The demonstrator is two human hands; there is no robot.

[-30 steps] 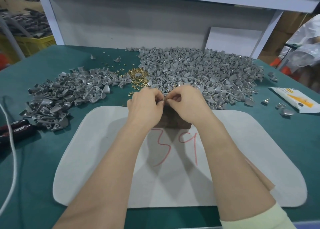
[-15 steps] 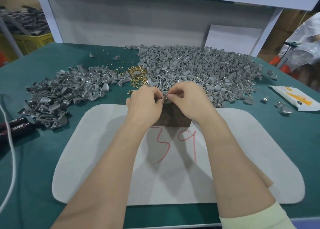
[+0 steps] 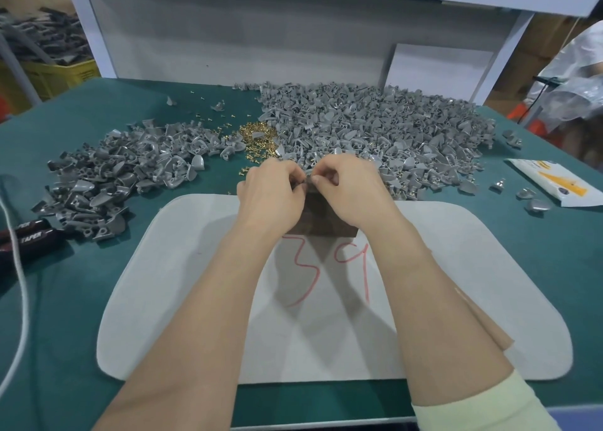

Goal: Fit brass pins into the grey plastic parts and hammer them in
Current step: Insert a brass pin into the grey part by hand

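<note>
A pile of grey parts [image 3: 124, 173] is lying at far left, brass pins [image 3: 257, 138] just right of it. The left hand [image 3: 270, 192] and right hand [image 3: 350, 191] are meeting above a dark block [image 3: 321, 217], fingers curled, both pinching one small grey piece [image 3: 308, 180]. A bigger pile [image 3: 375, 130] is spreading far right.

Grey part [image 3: 309, 181], pinched in the grip, mostly hidden. Brass pins [image 3: 257, 136] heaped just beyond. Small pile [image 3: 124, 169] of parts left, large pile [image 3: 375, 130] beyond-right.
</note>
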